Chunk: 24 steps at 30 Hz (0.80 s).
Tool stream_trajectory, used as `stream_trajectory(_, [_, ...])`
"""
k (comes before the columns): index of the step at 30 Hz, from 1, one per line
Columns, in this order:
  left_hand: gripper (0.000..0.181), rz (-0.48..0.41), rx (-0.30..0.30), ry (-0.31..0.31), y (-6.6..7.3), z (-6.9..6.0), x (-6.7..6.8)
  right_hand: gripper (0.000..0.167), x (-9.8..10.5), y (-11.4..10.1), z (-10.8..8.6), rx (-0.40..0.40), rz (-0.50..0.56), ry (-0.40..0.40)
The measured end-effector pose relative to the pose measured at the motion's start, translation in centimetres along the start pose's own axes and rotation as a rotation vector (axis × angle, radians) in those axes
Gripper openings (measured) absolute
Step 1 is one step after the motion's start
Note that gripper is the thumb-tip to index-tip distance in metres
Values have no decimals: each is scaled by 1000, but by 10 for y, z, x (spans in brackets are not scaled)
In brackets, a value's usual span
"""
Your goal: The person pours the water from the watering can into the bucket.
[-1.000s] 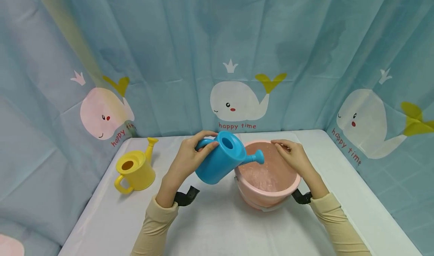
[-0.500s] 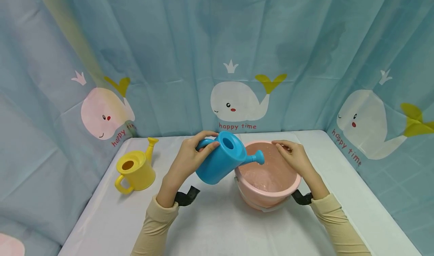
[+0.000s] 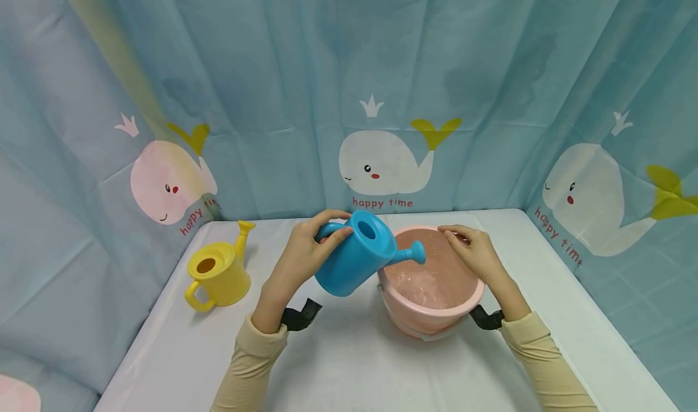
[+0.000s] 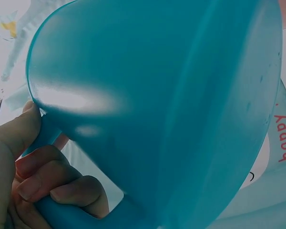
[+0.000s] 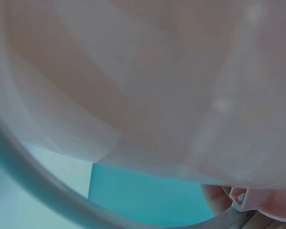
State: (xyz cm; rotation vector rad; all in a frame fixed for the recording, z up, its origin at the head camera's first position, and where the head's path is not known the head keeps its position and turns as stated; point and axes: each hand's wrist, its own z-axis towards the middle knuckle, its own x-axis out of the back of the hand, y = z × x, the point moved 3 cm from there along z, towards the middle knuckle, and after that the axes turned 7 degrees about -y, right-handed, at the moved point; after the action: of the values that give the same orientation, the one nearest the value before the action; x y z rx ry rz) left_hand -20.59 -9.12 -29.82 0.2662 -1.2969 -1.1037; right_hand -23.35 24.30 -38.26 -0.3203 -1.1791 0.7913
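My left hand (image 3: 302,252) grips the handle of a blue watering can (image 3: 357,260), fingers curled through the handle and thumb near the top. The can is raised and tilted to the right, its spout head over the pink bucket (image 3: 431,310). Water (image 3: 425,288) ripples on the bucket's floor. In the left wrist view the can's body (image 4: 152,105) hides most of the scene. My right hand (image 3: 473,251) holds the bucket's far right rim. In the right wrist view the bucket's wall (image 5: 148,95) fills the frame, with some fingers (image 5: 217,198) showing beside the handle lug.
On the left of the white table (image 3: 349,369) a yellow watering can (image 3: 220,275) stands upright, its spout toward the back. The bucket's pale handle (image 3: 436,334) hangs down at the front. A blue curtain (image 3: 283,97) with whale prints encloses the back and sides.
Both hands, the blue watering can and the bucket hold nearly the same places. The ripples on the water in the bucket have changed shape.
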Motion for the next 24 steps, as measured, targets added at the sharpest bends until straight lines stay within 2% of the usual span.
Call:
stream_trajectory(5, [33,-4,-2,-3,1,0,0,23,0,-1,1,27,-17,-11])
stream_trajectory(12, [33,-6,-2,-13,2,0,-1,15,2,-5,6,165,-194,13])
stream_trajectory(18, [32,-2,-1,-14,2,0,0,17,3,-12,8,234,-289,-21])
stream_trajectory(21, [33,-1,0,-9,2,-1,0,15,5,-13,10,247,-293,-29])
stream_trajectory(24, [34,0,-5,-5,1,-1,0,14,6,-8,11,233,-243,-42])
